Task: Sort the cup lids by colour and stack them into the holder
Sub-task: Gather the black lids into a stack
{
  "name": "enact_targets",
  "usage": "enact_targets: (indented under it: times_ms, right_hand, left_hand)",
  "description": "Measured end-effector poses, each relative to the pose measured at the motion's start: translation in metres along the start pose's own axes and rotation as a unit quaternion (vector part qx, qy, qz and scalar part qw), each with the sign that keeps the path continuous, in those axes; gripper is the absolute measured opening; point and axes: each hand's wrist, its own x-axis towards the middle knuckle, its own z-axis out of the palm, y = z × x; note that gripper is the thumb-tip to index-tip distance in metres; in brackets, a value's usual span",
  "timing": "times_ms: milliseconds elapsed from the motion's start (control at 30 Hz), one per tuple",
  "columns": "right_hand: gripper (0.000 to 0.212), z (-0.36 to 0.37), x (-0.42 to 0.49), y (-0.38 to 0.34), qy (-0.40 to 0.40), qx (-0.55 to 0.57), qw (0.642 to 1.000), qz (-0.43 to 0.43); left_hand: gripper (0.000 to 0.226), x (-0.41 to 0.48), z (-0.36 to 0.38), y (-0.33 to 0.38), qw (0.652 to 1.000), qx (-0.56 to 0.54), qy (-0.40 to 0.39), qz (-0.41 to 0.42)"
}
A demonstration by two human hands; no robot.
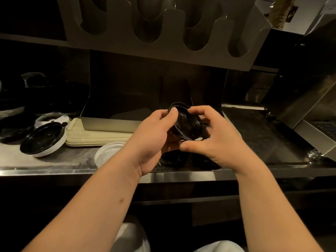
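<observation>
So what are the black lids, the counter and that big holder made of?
The black lids look like thin glossy plastic: light glints off their moulded ridges. The counter looks like brushed stainless steel, grey with smeared reflections. The holder seems matte grey plastic or painted metal; I cannot tell which.

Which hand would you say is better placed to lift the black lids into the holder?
Probably the right hand: its thumb below and forefinger above span the black lids, while the left hand holds their left edge. The holder stands above both.
</observation>
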Motion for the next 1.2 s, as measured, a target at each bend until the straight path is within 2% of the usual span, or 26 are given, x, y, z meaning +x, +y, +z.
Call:
enact_targets:
  times_ms: [133, 233, 300, 367, 533, 633, 800, 900, 1000, 1100, 1200]
  right_hand:
    - [0.063, 0.010, 0.002, 0.007, 0.055, 0.029, 0.998, 0.015]
    - [0.068, 0.005, -0.002, 0.024, 0.093, 0.099, 0.988, 0.075]
    - [0.072, 0.001, -0.005, 0.030, 0.090, 0.123, 0.984, 0.096]
    - [0.068, 0.005, -0.006, 0.028, 0.063, 0.089, 0.988, 0.112]
    - [0.058, 0.040, -0.007, 0.011, 0.018, -0.015, 0.993, 0.119]
    - [0.062, 0.055, -0.007, 0.008, -0.009, -0.083, 0.990, 0.114]
    - [0.072, 0.062, -0.010, 0.008, -0.068, -0.133, 0.981, 0.121]
    - [0.082, 0.066, -0.010, 0.006, -0.071, -0.114, 0.984, 0.120]
    - [0.081, 0.068, -0.009, 0.008, -0.043, -0.095, 0.989, 0.105]
    - [0.069, 0.059, -0.008, 0.011, -0.009, -0.055, 0.993, 0.100]
    - [0.049, 0.046, -0.009, 0.011, 0.020, 0.086, 0.987, 0.137]
  left_hand:
    - [0.029, -0.001, -0.006, -0.009, 0.994, 0.075, 0.066, 0.036]
    - [0.018, -0.013, -0.015, -0.023, 0.965, 0.192, 0.147, 0.103]
    - [0.030, -0.022, -0.018, -0.035, 0.944, 0.273, 0.145, 0.117]
    - [0.041, -0.028, -0.019, -0.046, 0.938, 0.292, 0.144, 0.118]
    - [0.052, -0.033, -0.014, -0.053, 0.962, 0.213, 0.155, 0.066]
    - [0.056, -0.033, -0.010, -0.052, 0.984, 0.127, 0.121, 0.020]
    - [0.055, -0.031, -0.009, -0.052, 0.991, 0.074, 0.108, -0.004]
    - [0.053, -0.028, -0.010, -0.052, 0.989, 0.044, 0.139, -0.005]
    - [0.051, -0.026, -0.010, -0.052, 0.987, 0.002, 0.162, -0.012]
    - [0.051, -0.025, -0.012, -0.051, 0.984, -0.038, 0.175, -0.010]
    - [0.053, -0.025, -0.010, -0.052, 0.988, -0.009, 0.155, 0.024]
